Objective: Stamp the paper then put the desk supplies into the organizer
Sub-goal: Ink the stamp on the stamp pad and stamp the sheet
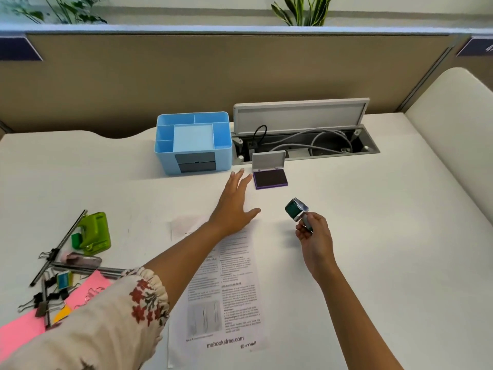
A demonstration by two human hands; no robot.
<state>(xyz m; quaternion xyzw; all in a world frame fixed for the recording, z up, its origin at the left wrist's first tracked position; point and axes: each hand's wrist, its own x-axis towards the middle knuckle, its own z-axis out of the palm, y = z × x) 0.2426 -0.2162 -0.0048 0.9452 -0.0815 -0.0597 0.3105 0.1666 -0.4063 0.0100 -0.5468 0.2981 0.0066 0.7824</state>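
Note:
A printed sheet of paper (pixel 226 284) lies in the middle of the white desk. My left hand (pixel 234 204) stretches out flat above its top edge, fingers straight and pointing toward the open purple ink pad (pixel 270 178), without touching it. My right hand (pixel 314 236) grips the handle of a stamp (pixel 295 209), its dark green face tilted up and left, hovering to the right of the paper. The blue organizer (pixel 192 141) stands at the back with empty compartments. A green hole punch (pixel 94 233), pencils (pixel 60 245), binder clips (pixel 44 303) and pink notes (pixel 82 295) lie at the left.
An open cable tray (pixel 306 142) with its lid raised sits in the desk right behind the ink pad. A beige partition closes the back. A second desk (pixel 453 134) adjoins on the right. My patterned left sleeve covers part of the supplies at the lower left.

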